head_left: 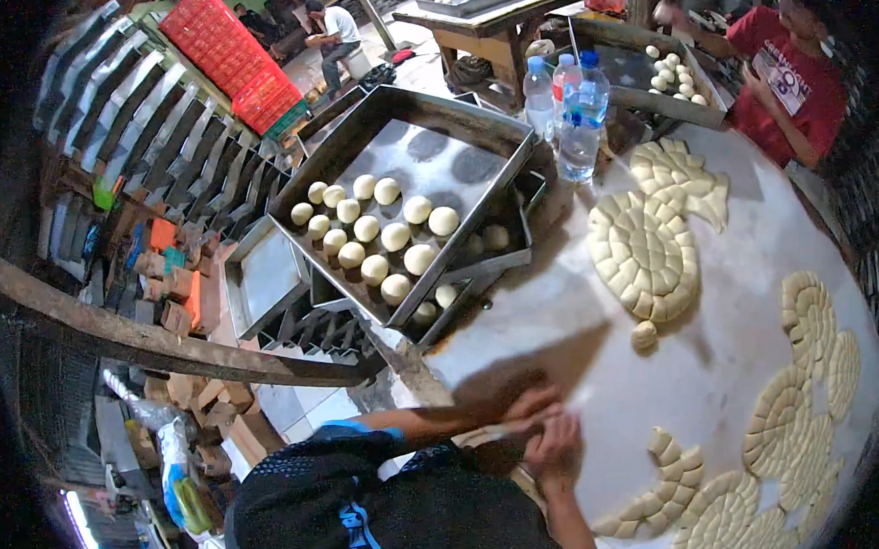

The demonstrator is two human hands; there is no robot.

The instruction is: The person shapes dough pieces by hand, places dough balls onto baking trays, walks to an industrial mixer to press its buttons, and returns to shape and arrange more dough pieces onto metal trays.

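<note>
My left hand (533, 408) and my right hand (555, 450) are close together over the near edge of a pale round table (521, 345). Their fingers are curled, and a thin pale item between them is too blurred to name. To the right of my hands lies a curved strip of cut dough (665, 485). Farther up the table is an oval patch of dough (643, 251) scored into pieces, with a small dough ball (644, 335) at its near end. More cut dough patches (780, 426) spread along the table's right side.
Left of the table, a deep metal tray (454, 166) holds several dough balls (374, 269), stacked on other trays. Water bottles (582, 121) stand at the table's far edge. A person in red (794, 73) is beside another tray (628, 95). Red crates (229, 58) stand behind.
</note>
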